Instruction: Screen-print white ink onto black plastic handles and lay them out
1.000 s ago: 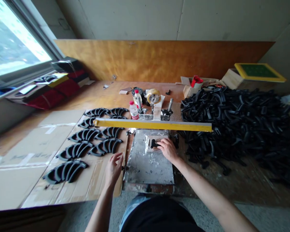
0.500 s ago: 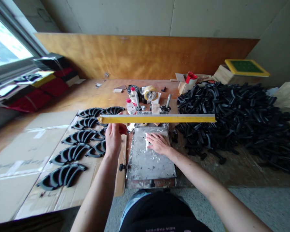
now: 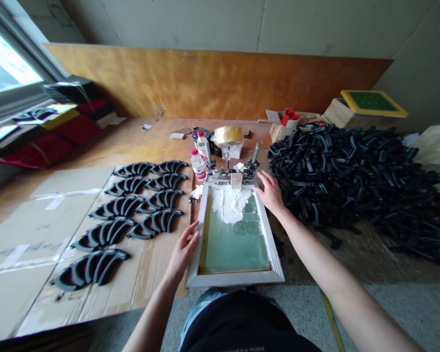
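Seat screen frame (image 3: 234, 278) flat on counter (image 3: 139, 142), far end in hinge clamp (image 3: 229, 175); rest left grip (image 3: 185, 244), open and clasping nothing, against left rail; lay right grip (image 3: 271, 195), open, palm down on far right corner; apply even pressure on both rails; avoid touching mesh and white ink (image 3: 229, 203); avoid nudging curved black parts (image 3: 132, 215) alongside.

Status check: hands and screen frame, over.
Left hand against left rail of screen frame; right hand on its far right corner. Frame lies flat, white ink at far end. Nothing blocking.
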The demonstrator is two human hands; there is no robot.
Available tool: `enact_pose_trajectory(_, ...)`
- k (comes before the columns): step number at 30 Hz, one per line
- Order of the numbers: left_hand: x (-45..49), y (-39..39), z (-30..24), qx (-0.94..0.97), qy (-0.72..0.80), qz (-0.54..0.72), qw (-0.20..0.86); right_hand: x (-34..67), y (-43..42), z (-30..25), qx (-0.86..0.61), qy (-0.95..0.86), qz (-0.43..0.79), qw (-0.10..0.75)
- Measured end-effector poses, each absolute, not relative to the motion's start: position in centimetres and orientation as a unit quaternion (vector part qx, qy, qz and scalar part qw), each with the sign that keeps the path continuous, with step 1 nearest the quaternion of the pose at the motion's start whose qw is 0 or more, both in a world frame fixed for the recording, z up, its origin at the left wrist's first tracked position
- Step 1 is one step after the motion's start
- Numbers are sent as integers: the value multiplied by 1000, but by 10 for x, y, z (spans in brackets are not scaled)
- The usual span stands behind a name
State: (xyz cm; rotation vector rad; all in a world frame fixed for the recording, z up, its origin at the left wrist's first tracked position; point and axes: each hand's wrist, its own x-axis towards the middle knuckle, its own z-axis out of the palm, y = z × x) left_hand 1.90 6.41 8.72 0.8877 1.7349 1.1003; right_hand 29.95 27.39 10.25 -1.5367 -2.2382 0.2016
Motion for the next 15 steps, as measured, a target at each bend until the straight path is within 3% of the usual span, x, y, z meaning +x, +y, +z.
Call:
enact_pose_trajectory(2, 19, 66, 60, 348, 691, 440, 456, 271, 285, 110, -483, -843, 53, 229)
enact_pose_trajectory(8, 15, 71, 24, 351, 692, 429, 462, 217, 290, 93, -432, -899, 46, 49)
enact_pose_trajectory(12, 18, 69, 30, 328, 693, 433, 474, 216, 251, 81, -403, -914, 25, 45)
enact_pose_trajectory(15, 20, 68, 32, 317, 690, 443, 476, 227, 223, 89, -301, -951, 53, 52)
